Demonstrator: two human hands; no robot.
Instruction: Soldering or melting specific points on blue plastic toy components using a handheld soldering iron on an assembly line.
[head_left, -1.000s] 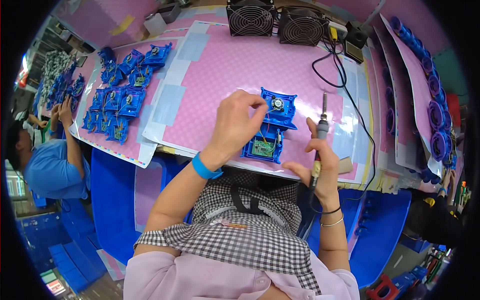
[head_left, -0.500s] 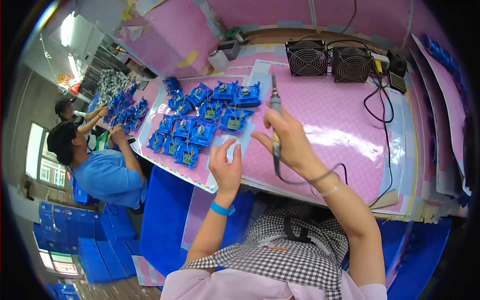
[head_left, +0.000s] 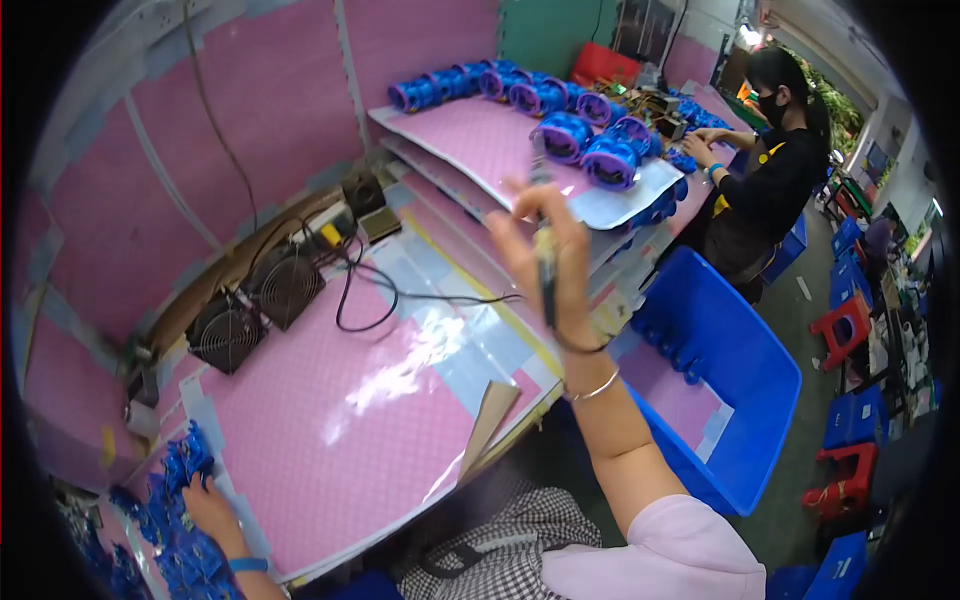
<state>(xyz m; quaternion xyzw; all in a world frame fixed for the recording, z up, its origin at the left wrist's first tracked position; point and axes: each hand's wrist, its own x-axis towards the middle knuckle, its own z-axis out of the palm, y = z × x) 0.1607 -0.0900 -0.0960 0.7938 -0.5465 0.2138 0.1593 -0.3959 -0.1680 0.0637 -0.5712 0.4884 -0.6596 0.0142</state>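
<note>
My right hand (head_left: 560, 240), raised over the right side of the bench, is closed around a soldering iron (head_left: 546, 272) whose tip points up and away from me. Motion blurs the fingers and the tip. A cord runs from the iron toward the small fans. At the lower left, my left hand (head_left: 212, 512) has its fingers apart against a cluster of small blue wired units (head_left: 185, 460); its fingertips are partly lost among them. More of these blue units (head_left: 195, 565) lie beside that wrist.
Two black fans (head_left: 228, 332) stand at the bench's back edge. On the right, stacked boards (head_left: 450, 150) carry blue and purple round housings (head_left: 612, 160). A large blue bin (head_left: 740, 360) stands right of the bench. Beyond it, a co-worker (head_left: 765, 190) handles parts.
My view has swung to the right. My right hand has carried the iron toward the stacked boards, while my left hand has moved to the blue units. The housings and bin now show.
</note>
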